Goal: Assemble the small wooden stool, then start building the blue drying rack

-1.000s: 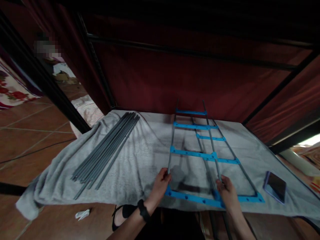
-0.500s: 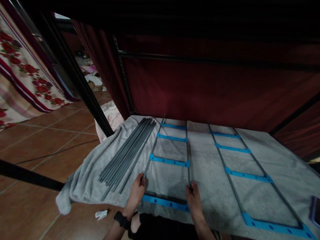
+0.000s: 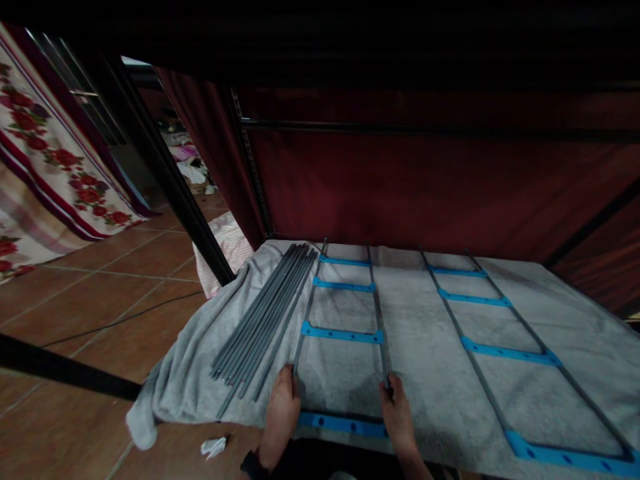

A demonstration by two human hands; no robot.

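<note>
A ladder-like frame of two grey rods joined by several blue crossbars (image 3: 343,335) lies on the grey blanket in front of me. My left hand (image 3: 283,403) is closed around the near part of its left rod (image 3: 309,303). On the other side, my right hand (image 3: 398,412) grips the right rod (image 3: 378,303) just above the nearest blue crossbar (image 3: 345,423). Both hands partly hide the rod ends. Left of the frame lies a bundle of loose grey rods (image 3: 265,313), whose far end is close to the frame's left rod.
A second frame with blue crossbars (image 3: 510,353) lies to the right on the blanket (image 3: 425,387). A black post (image 3: 175,187) rises at the left, a dark beam (image 3: 320,40) crosses overhead, and a red curtain (image 3: 400,187) hangs behind. Crumpled white paper (image 3: 214,447) is on the floor.
The view has tilted up slightly. The held frame's far end has shifted a little left, closer to the loose rods. Both hands keep their grip.
</note>
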